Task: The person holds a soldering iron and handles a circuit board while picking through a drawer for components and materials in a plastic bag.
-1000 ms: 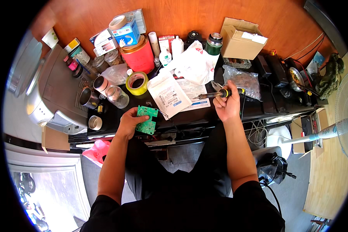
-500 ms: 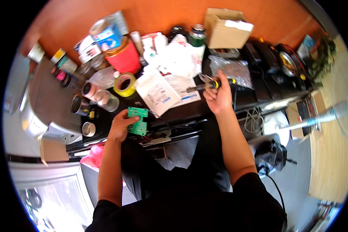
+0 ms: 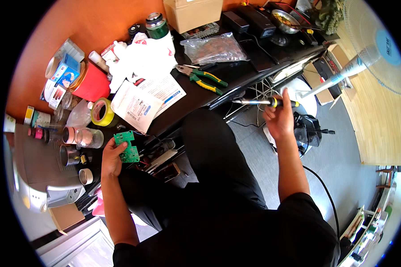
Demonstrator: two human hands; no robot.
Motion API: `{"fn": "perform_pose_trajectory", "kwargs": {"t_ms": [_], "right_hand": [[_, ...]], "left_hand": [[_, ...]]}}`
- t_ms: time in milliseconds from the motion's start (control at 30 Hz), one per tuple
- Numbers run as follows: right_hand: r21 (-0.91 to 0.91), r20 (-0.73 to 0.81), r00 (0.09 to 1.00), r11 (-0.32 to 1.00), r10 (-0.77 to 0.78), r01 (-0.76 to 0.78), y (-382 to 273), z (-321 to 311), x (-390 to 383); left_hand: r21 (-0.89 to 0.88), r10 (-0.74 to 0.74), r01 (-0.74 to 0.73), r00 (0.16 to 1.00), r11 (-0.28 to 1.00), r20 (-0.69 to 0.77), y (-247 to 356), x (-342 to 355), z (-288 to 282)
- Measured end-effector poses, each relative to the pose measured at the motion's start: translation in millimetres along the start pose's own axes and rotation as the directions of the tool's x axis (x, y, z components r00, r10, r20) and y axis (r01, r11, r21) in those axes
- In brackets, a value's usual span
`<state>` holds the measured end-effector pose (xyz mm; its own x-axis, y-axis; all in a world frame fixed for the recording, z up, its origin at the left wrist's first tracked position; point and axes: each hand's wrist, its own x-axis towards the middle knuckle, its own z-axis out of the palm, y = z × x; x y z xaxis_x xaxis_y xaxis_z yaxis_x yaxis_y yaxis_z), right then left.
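My left hand (image 3: 112,159) is closed on the edge of a green circuit board (image 3: 128,147), thumb on top, near the desk's front edge. Thin wires show behind the board. Off to the right, my right hand (image 3: 280,121) grips a screwdriver (image 3: 253,102) by its black and yellow handle. Its long metal shaft points left, out over the floor beyond the desk edge. Combination pliers (image 3: 202,79) with green and yellow handles lie on the desk, jaws apart from both hands.
Papers (image 3: 138,104), yellow tape (image 3: 103,112), glass jars (image 3: 90,138) and a red container (image 3: 92,82) crowd the desk's left. Farther right lie a clear plastic bag (image 3: 216,48) and a cardboard box (image 3: 194,15). A standing fan (image 3: 356,66) and cables are beyond the desk's right front.
The view has turned toward the right. My right hand with the screwdriver has moved from over the desk to beyond its front edge, uncovering the pliers. My left hand keeps the circuit board.
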<state>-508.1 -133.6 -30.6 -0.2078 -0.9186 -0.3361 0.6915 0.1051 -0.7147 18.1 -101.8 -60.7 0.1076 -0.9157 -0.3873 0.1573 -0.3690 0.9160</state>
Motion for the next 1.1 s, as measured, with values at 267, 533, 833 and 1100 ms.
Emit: {"fn": "perform_pose_trajectory", "kwargs": {"t_ms": [267, 533, 833, 1100], "right_hand": [[-0.057, -0.298, 0.954, 0.997, 0.028, -0.047, -16, -137, -43], [-0.955, -0.219, 0.961, 0.165, 0.170, -0.246, 3, -175, -2], [-0.799, -0.269, 0.823, -0.593, 0.500, 0.099, 116, -207, 13], [-0.689, -0.372, 0.728, -0.697, 0.576, 0.199, 199, -276, -6]], "left_hand": [[-0.016, -0.017, 0.019, 0.994, 1.000, 0.106, 0, 2, -1], [-0.024, -0.024, 0.026, 0.996, 0.999, 0.091, -5, 3, -10], [-0.009, -0.031, 0.032, 0.996, 0.999, 0.079, -9, 1, -7], [0.058, -0.044, 0.039, 0.995, 0.998, 0.089, 1, 1, -6]]}}
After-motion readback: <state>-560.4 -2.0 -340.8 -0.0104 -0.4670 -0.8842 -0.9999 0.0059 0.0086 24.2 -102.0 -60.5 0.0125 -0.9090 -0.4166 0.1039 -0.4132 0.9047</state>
